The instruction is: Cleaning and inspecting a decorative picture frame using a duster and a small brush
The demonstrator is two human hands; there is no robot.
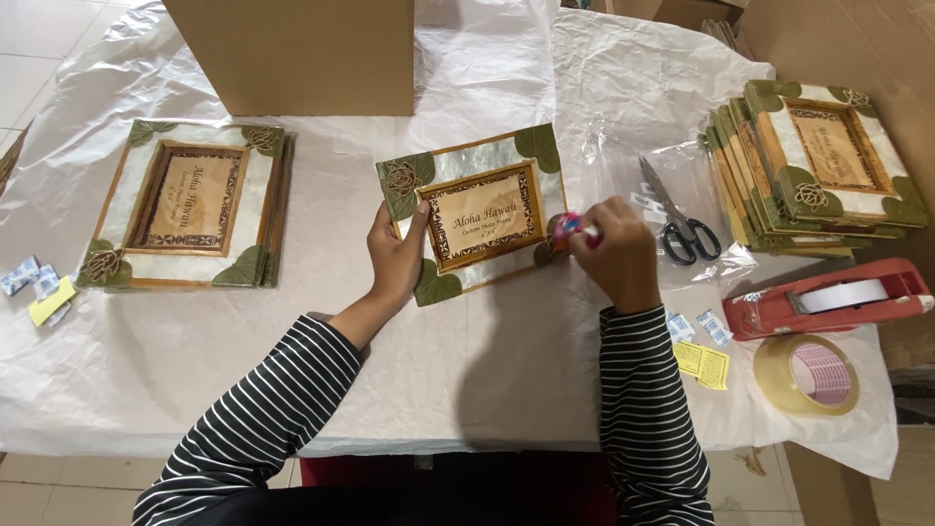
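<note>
A rectangular photo frame (482, 209) with a pale shell-like border, green leaf corners and a brown inner rim lies tilted at the middle of the table. My left hand (394, 255) grips its left edge, thumb on top. Pinched in the fingers of my right hand (616, 248) is a small pink and blue object (570, 225), pressed against the frame's lower right corner. I cannot tell what that object is. Both arms wear black and white striped sleeves.
A short stack of the same frames (195, 205) lies at the left, a taller fanned stack (813, 161) at the right. Scissors (677, 219), a red tape dispenser (828, 297), a tape roll (806, 373), yellow slips (703, 363), small packets (29, 278) and a cardboard box (292, 54) surround them.
</note>
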